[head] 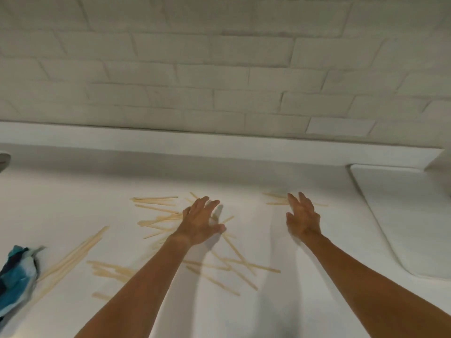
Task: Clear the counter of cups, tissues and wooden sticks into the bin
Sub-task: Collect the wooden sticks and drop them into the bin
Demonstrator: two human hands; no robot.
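Fingers (210, 203) of left hand (199, 222) and right hand (302, 217) spread over flat-lying wooden sticks (156, 208) whose long axes crisscross.

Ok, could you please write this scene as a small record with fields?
sticks: many, scattered flat on the counter
left hand: open, fingers spread, above the middle sticks
right hand: open, above a few sticks farther right
blue cloth: crumpled, at the counter's left edge
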